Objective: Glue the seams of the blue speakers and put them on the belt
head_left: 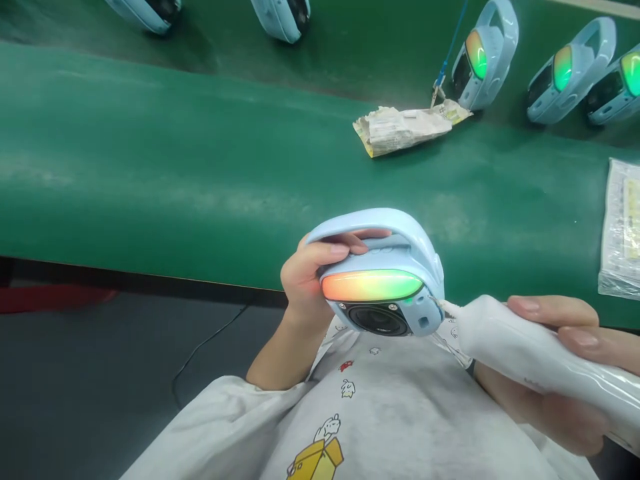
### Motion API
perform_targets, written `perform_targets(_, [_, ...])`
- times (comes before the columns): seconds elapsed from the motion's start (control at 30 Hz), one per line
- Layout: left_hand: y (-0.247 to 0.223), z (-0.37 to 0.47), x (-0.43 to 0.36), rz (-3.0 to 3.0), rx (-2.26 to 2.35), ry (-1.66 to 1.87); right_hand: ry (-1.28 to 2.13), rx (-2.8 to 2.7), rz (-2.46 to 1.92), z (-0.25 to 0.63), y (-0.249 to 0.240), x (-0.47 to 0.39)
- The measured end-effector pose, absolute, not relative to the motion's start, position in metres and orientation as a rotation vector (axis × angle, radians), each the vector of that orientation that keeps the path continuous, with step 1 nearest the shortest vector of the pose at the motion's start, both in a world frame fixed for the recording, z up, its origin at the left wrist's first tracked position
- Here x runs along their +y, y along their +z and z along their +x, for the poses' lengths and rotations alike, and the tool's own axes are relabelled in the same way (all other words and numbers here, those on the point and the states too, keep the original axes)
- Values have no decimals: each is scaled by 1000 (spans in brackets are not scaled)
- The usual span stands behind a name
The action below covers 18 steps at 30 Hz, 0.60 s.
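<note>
My left hand [310,273] is closed around a light blue portable speaker [430,293], with its fingers under the curved carrying handle. The speaker's front faces up toward me. Its light panel glows orange to green, and a round black driver sits below it. In my right hand [575,327] is a glossy white handheld tool [520,340] with a thick body and a narrow tip. That tip meets the speaker's right side, close to a small square opening. Exactly what the tip touches is too small to make out.
Several similar speakers stand along the far side of the green bench [175,167], including one lit speaker [493,60]. A crumpled paper packet [405,130] lies by a clip on a blue cord [453,47]. A clear plastic bag [617,233] lies at the right.
</note>
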<state>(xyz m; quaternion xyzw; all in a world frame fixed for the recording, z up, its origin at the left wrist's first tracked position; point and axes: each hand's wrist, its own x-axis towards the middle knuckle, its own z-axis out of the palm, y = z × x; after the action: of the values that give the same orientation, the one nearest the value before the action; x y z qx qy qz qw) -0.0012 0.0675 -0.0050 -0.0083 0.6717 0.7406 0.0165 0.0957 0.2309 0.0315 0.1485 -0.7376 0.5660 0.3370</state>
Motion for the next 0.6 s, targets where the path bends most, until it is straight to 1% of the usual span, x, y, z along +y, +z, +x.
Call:
perform_targets(0.1, [-1,1,68,-57,2235,2260,1480,-1936,421,95,32,230])
perform_targets(0.23, [0,1,68,-58,2147,2229,1544,-1980,284,110,32,230])
perform_targets(0.3, [-1,2,68,-42,2141,2252,1568,-2034,254,115,34,227])
perform_targets(0.4, [-1,7,70,-21,2214,2317,1509,-2005,271,118,38,224])
perform_targets(0.47, [0,8,71,-21,2217,2348,1516,-2020,173,121,40,224])
perform_targets(0.53, [2,7,70,-6,2058,2376,1595,-2055,85,126,42,226])
perform_targets(0.6, [2,3,69,-4,1793,2423,1688,-2075,27,133,43,229])
